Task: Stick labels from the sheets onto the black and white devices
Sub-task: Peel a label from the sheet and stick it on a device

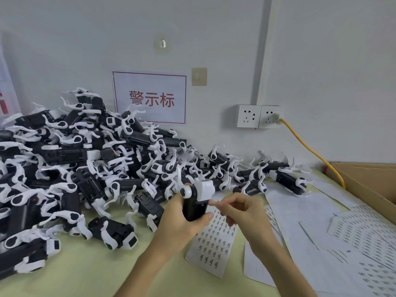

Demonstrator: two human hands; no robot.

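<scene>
My left hand (182, 219) grips a black and white device (197, 200) upright above the table, its white head on top. My right hand (237, 211) is just right of it, thumb and forefinger pinched on a small label (214, 203) held close to the device's right side. Below my hands lies a label sheet (214, 243) with rows of small printed labels. A big pile of black and white devices (85, 168) covers the left and back of the table.
More label sheets (364, 236) and peeled backing papers (300, 209) are spread to the right. A cardboard box (368, 181) stands at the far right edge. A yellow cable (310, 148) runs from the wall sockets (259, 116) down behind the box. The tabletop (96, 269) is pale green.
</scene>
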